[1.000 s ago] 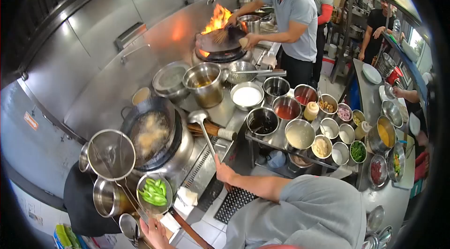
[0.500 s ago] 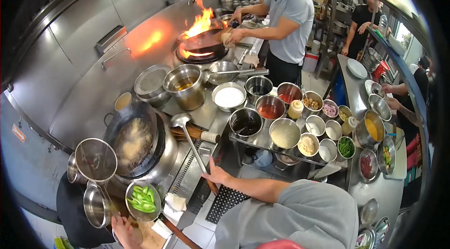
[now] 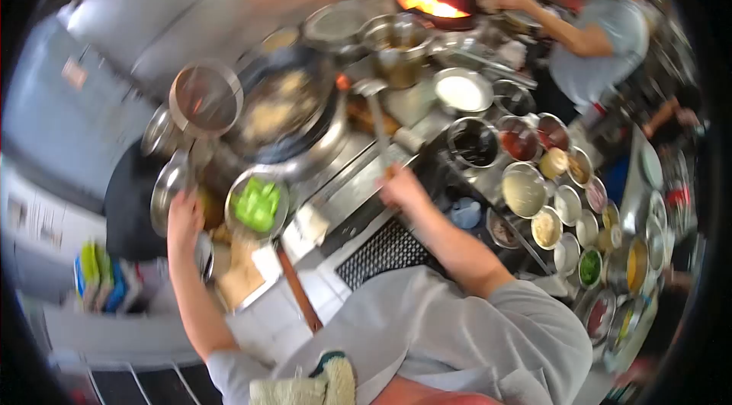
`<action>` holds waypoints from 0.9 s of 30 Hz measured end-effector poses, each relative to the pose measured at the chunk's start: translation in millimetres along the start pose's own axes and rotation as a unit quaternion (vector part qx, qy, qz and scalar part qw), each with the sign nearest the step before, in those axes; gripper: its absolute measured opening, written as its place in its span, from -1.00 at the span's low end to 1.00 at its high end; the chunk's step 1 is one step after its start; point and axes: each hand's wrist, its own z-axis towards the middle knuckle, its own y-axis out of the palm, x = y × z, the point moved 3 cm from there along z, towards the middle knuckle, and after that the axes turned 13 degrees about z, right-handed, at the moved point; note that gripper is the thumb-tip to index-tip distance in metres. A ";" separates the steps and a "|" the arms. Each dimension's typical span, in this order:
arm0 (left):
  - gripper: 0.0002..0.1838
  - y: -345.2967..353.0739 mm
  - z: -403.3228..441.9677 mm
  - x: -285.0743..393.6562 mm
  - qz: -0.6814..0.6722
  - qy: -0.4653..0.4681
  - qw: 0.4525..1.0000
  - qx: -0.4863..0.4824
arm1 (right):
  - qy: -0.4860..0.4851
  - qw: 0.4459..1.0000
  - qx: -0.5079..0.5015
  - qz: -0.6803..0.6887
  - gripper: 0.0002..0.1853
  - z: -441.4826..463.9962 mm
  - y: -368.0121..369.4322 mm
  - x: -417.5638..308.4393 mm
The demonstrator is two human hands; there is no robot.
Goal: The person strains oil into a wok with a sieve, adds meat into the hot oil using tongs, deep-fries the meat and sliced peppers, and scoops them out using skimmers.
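My right hand (image 3: 404, 188) is closed round the wooden handle end of a ladle (image 3: 375, 109), whose bowl rests on the stove edge beside the wok. At the left, my left hand (image 3: 185, 214) is closed at the handle of a round strainer (image 3: 206, 104); motion blur softens the grip. A steel pot (image 3: 166, 195) stands against that hand. Pale food (image 3: 276, 114) lies in dark oil in the wok (image 3: 242, 147). Just right of my left hand is a round bowl or skimmer (image 3: 280, 224) with cut green vegetables (image 3: 259, 203).
Steel containers of sauces and seasonings, such as a white bowl (image 3: 463, 90) and dark sauce (image 3: 473, 142), fill the right. A person (image 3: 602, 43) works at a flaming wok (image 3: 431, 5) behind. A wooden handle (image 3: 297, 291) juts toward my body. White cloths (image 3: 309, 224) lie nearby.
The view has swung, so the stove sits higher and further right. My right hand has wrapped round the ladle handle, its finger no longer stretched out. My left hand has moved up along the strainer handle.
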 end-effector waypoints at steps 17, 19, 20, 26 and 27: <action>-0.87 23.4 32.8 25.0 0.093 -0.124 0.988 0.027 | -0.092 0.983 -0.150 0.046 -0.29 -70.6 -90.0 -60.0; -0.90 36.9 38.4 25.4 0.042 -0.196 0.978 -0.056 | -0.089 0.983 -0.153 0.055 -0.28 -74.7 -94.5 -69.0; -0.93 43.4 40.4 24.9 -0.008 -0.223 0.972 -0.071 | -0.088 0.983 -0.151 0.056 -0.28 -76.7 -96.1 -74.9; -0.89 99.6 38.3 23.7 -0.209 -0.313 0.923 -0.084 | -0.080 0.977 -0.185 0.072 -0.27 -62.6 -103.1 -97.1; -0.89 108.4 35.8 24.9 -0.253 -0.317 0.908 -0.105 | -0.081 0.974 -0.200 0.070 -0.29 -57.8 -101.2 -99.6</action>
